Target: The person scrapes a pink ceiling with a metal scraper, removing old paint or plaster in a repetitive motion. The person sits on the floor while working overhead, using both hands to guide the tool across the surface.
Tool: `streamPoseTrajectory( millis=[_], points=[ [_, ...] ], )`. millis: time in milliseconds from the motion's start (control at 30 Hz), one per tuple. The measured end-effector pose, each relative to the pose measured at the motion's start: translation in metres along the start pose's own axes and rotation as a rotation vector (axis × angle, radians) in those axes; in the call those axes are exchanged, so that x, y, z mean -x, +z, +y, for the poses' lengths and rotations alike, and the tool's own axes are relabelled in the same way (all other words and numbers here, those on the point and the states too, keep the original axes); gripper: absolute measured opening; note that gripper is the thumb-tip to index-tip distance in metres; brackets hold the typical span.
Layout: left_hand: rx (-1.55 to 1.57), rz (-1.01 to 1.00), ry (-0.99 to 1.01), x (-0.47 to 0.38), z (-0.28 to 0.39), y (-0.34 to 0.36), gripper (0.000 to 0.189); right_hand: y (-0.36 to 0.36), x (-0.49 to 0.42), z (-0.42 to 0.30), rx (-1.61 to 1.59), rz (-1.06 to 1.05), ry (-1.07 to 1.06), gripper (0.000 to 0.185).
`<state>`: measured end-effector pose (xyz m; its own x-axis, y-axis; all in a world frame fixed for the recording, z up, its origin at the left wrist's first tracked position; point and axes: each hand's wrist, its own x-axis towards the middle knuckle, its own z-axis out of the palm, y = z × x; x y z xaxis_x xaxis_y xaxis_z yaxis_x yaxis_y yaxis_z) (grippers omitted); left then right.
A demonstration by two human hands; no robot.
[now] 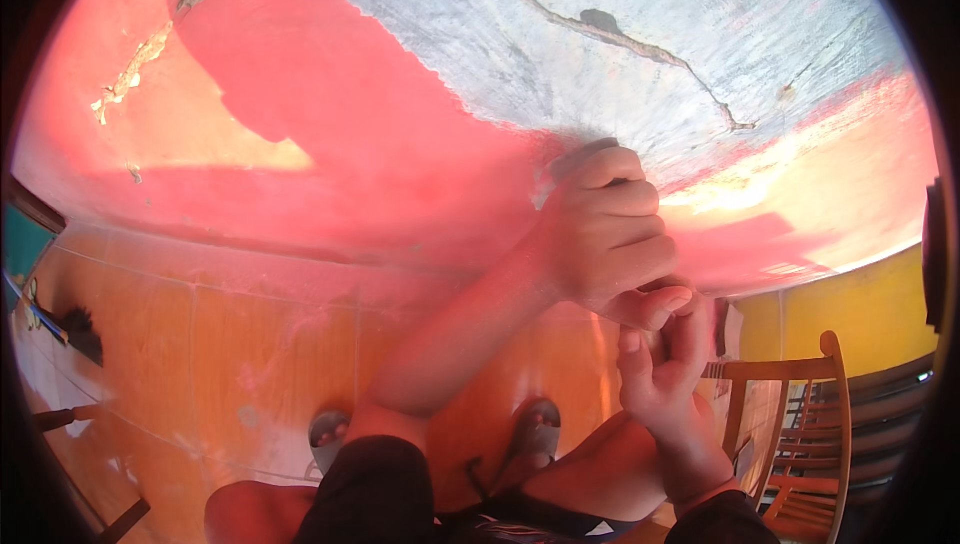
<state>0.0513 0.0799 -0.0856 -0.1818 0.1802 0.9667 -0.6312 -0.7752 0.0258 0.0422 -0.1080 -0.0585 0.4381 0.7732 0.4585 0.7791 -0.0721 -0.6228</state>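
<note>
My left hand (611, 236) is closed in a fist close to the wall (300, 101). A grey flat piece (589, 157) shows past its upper fingers, against the plaster; what kind of tool it is cannot be told. Just below, my right hand (671, 379) has its thumb raised and its fingers curled up to the left thumb. Whether it grips anything is hidden. Pink-red paint covers the lower and left wall, while a bare grey-white patch (480, 41) spreads above my hands. A long crack (622, 37) runs across this patch.
At right stands a wooden chair (810, 439) with a slatted back, near a yellow surface (862, 311). My sandalled feet rest on the orange tiled floor (262, 349), dusted pink along the wall. A dark bristly object (79, 330) lies at far left.
</note>
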Motion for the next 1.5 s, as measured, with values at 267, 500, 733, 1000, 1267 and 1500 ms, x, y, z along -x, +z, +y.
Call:
streamPoseTrajectory(
  millis=[267, 500, 733, 1000, 1267, 1500],
  points=[
    [-0.029, -0.011, 0.055, -0.005, -0.002, 0.001, 0.042, -0.003, -0.008, -0.003, 0.054, -0.01, -0.019, 0.024],
    [0.048, -0.04, 0.001, -0.003, 0.001, -0.004, 0.04, 0.007, 0.0, -0.01, 0.042, 0.001, 0.053, 0.017],
    [0.076, -0.122, 0.017, -0.003, 0.002, -0.01, 0.04, 0.02, 0.0, -0.012, 0.025, 0.041, 0.082, 0.02],
    [0.078, -0.086, 0.076, -0.003, -0.004, -0.013, 0.054, 0.021, 0.011, -0.004, 0.048, -0.001, -0.024, 0.023],
    [0.06, -0.054, 0.032, -0.007, -0.001, -0.02, 0.048, 0.026, 0.005, -0.009, -0.031, 0.036, 0.044, 0.023],
    [0.09, -0.091, 0.054, -0.003, -0.002, -0.01, 0.053, 0.014, 0.014, -0.004, -0.007, 0.004, -0.015, 0.021]
  ],
)
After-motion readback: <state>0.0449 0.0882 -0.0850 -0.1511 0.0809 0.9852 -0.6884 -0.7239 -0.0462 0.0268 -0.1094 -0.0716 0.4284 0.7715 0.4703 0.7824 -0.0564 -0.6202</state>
